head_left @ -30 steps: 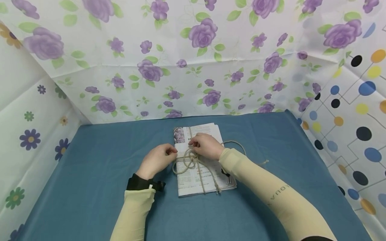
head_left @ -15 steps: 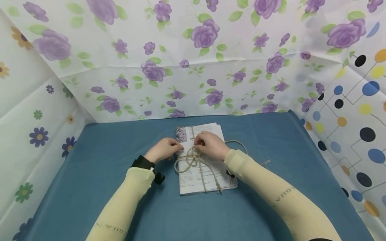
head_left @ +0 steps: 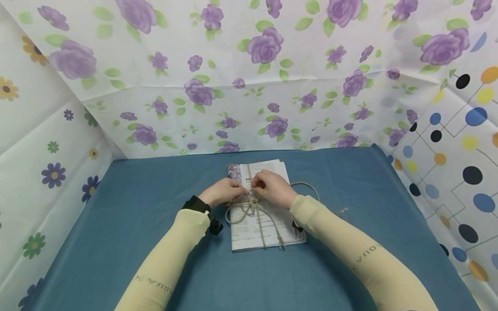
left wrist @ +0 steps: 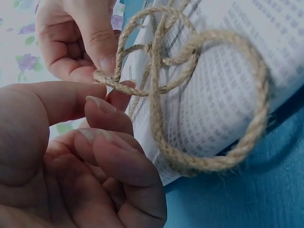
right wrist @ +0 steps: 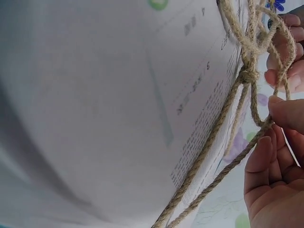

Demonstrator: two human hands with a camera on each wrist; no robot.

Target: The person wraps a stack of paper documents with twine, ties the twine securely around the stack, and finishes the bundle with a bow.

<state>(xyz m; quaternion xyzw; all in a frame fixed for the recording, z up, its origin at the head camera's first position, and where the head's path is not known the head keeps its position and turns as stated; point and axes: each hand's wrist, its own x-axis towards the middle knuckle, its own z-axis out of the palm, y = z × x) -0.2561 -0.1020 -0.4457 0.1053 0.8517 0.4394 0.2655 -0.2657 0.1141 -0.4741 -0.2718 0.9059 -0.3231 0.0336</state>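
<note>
A folded stack of newspaper [head_left: 253,239] lies on the blue cloth, tied crosswise with beige twine [head_left: 260,229] that forms loops and a knot on top. My right hand [head_left: 272,188] pinches the twine just above the knot, between thumb and index finger; the right wrist view shows this twine [right wrist: 223,173] running down from the fingertips. From the other side my left hand [head_left: 225,191] meets it, its thumb and index fingertip at a small twine loop [left wrist: 178,88], the other fingers curled. A larger loop [left wrist: 263,90] hangs over the newspaper's edge.
One twine length curves off the right side of the stack, its frayed end [head_left: 342,210] on the blue cloth [head_left: 136,224]. Flowered white sheets [head_left: 163,116] stand behind and at the left, a dotted sheet [head_left: 447,172] at the right.
My left hand has moved right and slightly away from me, from the stack's left edge to the twine by my right fingertips. My right hand has stayed nearly in place over the knot.
</note>
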